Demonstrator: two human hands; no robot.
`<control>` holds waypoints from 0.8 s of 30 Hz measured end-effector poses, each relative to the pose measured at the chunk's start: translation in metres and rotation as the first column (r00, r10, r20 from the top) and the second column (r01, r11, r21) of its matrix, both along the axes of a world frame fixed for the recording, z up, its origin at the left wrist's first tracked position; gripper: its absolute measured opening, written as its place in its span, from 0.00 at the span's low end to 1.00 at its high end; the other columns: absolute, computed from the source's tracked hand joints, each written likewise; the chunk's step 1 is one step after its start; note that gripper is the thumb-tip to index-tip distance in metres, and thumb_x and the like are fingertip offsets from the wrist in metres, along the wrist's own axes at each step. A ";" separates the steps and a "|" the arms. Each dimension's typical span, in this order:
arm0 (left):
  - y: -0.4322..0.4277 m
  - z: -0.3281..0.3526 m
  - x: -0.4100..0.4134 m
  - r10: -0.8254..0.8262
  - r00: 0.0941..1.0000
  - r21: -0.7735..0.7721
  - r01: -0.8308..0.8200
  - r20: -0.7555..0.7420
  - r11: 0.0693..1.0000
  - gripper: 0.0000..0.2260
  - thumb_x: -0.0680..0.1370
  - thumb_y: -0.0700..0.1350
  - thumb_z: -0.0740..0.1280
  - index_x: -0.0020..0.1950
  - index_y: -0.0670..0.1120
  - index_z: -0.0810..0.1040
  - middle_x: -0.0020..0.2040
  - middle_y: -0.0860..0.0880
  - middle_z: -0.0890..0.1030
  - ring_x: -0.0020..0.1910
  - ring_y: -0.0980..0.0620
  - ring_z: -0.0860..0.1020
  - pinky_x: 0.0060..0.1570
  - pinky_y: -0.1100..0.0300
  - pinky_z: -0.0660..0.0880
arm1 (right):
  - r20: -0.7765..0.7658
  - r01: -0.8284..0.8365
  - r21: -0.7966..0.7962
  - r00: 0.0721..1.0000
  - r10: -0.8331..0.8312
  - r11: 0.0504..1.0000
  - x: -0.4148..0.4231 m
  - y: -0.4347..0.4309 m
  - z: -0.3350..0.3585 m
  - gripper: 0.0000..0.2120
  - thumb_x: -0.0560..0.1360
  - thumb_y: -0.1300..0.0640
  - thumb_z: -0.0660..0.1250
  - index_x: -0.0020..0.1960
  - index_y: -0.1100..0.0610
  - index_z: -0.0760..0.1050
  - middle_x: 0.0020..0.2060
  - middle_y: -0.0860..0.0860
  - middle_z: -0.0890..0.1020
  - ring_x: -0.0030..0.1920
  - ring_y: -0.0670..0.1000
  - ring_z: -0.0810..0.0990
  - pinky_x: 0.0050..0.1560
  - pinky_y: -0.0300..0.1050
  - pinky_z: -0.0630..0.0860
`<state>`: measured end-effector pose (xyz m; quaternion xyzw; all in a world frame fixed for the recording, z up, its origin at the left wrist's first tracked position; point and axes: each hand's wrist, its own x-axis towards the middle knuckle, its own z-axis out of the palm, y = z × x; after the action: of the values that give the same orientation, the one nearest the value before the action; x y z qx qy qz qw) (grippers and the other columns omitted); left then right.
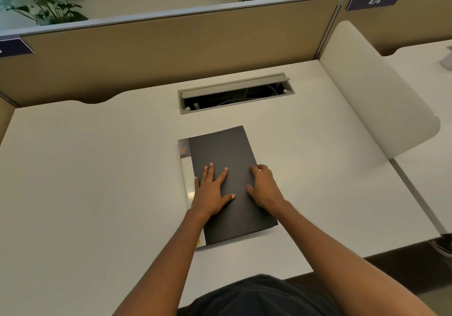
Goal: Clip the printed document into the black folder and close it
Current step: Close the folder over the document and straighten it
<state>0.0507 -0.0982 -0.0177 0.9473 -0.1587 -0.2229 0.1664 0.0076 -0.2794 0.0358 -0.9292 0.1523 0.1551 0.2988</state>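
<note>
The black folder (220,149) lies closed on the white desk (85,181), a little tilted, in the middle of the view. A strip of the printed document (187,173), white with an orange mark, sticks out along the folder's left edge. My left hand (210,188) rests flat on the cover near its left side, fingers spread. My right hand (264,188) lies on the cover's right edge, fingers bent over it. Neither hand visibly grips anything.
An open cable hatch (236,93) with a raised grey lid sits in the desk behind the folder. A tan partition (159,46) runs along the back, with plants above it. A white divider panel (367,90) stands at the right. The desk's front edge is near my body.
</note>
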 end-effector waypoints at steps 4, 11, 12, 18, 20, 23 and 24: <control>-0.007 -0.012 -0.004 -0.010 0.999 0.120 0.006 0.039 0.993 0.40 0.78 0.66 0.64 0.84 0.59 0.46 0.84 0.44 0.39 0.83 0.44 0.38 0.80 0.40 0.40 | -0.035 -0.078 -0.073 0.997 0.076 0.994 -0.005 0.000 -0.021 0.28 0.77 0.55 0.69 0.74 0.59 0.66 0.75 0.58 0.64 0.74 0.59 0.64 0.73 0.52 0.67; -0.001 -0.010 -0.008 0.149 0.979 0.061 -0.159 0.139 0.985 0.33 0.80 0.58 0.64 0.83 0.56 0.56 0.84 0.44 0.47 0.84 0.45 0.45 0.80 0.39 0.44 | -0.067 -0.274 -0.275 0.962 0.266 0.922 -0.014 0.008 -0.049 0.40 0.76 0.43 0.69 0.80 0.55 0.56 0.81 0.59 0.55 0.79 0.59 0.57 0.74 0.53 0.66; 0.003 -0.009 -0.010 0.247 0.954 0.038 -0.257 0.168 0.966 0.32 0.81 0.56 0.65 0.83 0.54 0.57 0.84 0.43 0.49 0.84 0.44 0.47 0.80 0.39 0.47 | -0.061 -0.274 -0.287 0.961 0.268 0.918 -0.015 0.008 -0.051 0.40 0.76 0.42 0.70 0.81 0.55 0.55 0.81 0.59 0.54 0.79 0.59 0.57 0.73 0.53 0.67; 0.034 -0.003 -0.019 0.577 0.809 -0.049 -0.576 0.110 0.816 0.31 0.82 0.52 0.65 0.82 0.47 0.58 0.80 0.41 0.63 0.78 0.39 0.64 0.74 0.44 0.66 | -0.042 -0.274 -0.317 0.961 0.275 0.908 -0.019 0.008 -0.059 0.40 0.78 0.42 0.68 0.81 0.54 0.54 0.81 0.58 0.53 0.80 0.59 0.55 0.74 0.53 0.67; 0.037 -0.002 -0.020 0.588 0.802 -0.075 -0.583 0.105 0.809 0.30 0.82 0.52 0.66 0.81 0.47 0.61 0.76 0.42 0.70 0.74 0.40 0.69 0.72 0.45 0.68 | -0.040 -0.272 -0.317 0.961 0.274 0.909 -0.020 0.008 -0.060 0.40 0.79 0.42 0.67 0.82 0.54 0.52 0.82 0.58 0.52 0.81 0.59 0.54 0.75 0.53 0.65; 0.036 -0.003 -0.020 0.641 0.766 -0.174 -0.626 0.050 0.761 0.29 0.81 0.50 0.68 0.80 0.46 0.63 0.75 0.43 0.72 0.73 0.40 0.71 0.71 0.45 0.70 | -0.038 -0.271 -0.316 0.961 0.273 0.909 -0.022 0.009 -0.060 0.39 0.79 0.43 0.66 0.82 0.53 0.50 0.82 0.57 0.50 0.81 0.59 0.52 0.76 0.53 0.63; 0.036 -0.002 -0.019 0.684 0.729 -0.236 -0.665 -0.001 0.708 0.29 0.81 0.49 0.68 0.80 0.46 0.63 0.75 0.42 0.73 0.73 0.39 0.72 0.71 0.44 0.71 | -0.036 -0.269 -0.314 0.962 0.271 0.911 -0.022 0.009 -0.060 0.39 0.79 0.43 0.66 0.82 0.53 0.50 0.82 0.57 0.50 0.81 0.59 0.52 0.76 0.53 0.63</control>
<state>0.0317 -0.0624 -0.0196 0.9238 0.1678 -0.0865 0.3332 -0.0144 -0.2699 -0.0246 -0.9777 0.0440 0.1645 0.1226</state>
